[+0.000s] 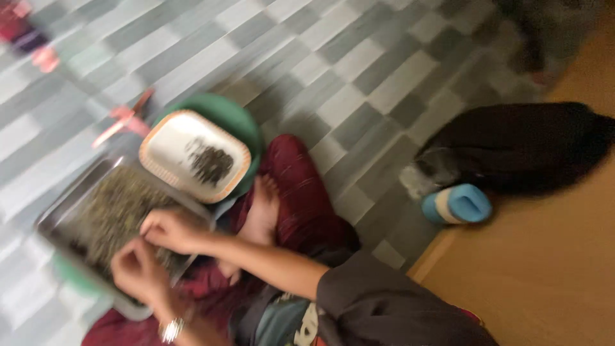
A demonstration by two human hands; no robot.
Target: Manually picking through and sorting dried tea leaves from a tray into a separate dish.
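The picture is motion-blurred. A metal tray (pixel 57 221) filled with greenish-brown dried bits rests on my lap, over my red trousers (pixel 301 205). My right hand (pixel 172 230) lies on the tray's contents near its right edge, fingers curled. My left hand (pixel 136 269), with a wristwatch (pixel 172 330) below it, hovers over the tray's near part, fingers bent inward. Whether either hand pinches anything is lost in the blur. Just past the tray, a white plate with an orange rim (pixel 163 138) holds a small dark pile (pixel 210 163) and sits on a green basin (pixel 240 122).
I sit on a grey checkered floor (pixel 359 70) with my bare foot (pixel 262 211) beside the tray. A blue and white cylinder (pixel 456 205) and a dark bag (pixel 525 147) lie to the right, by a wooden floor strip (pixel 551 269). Red objects (pixel 122 118) lie at the left.
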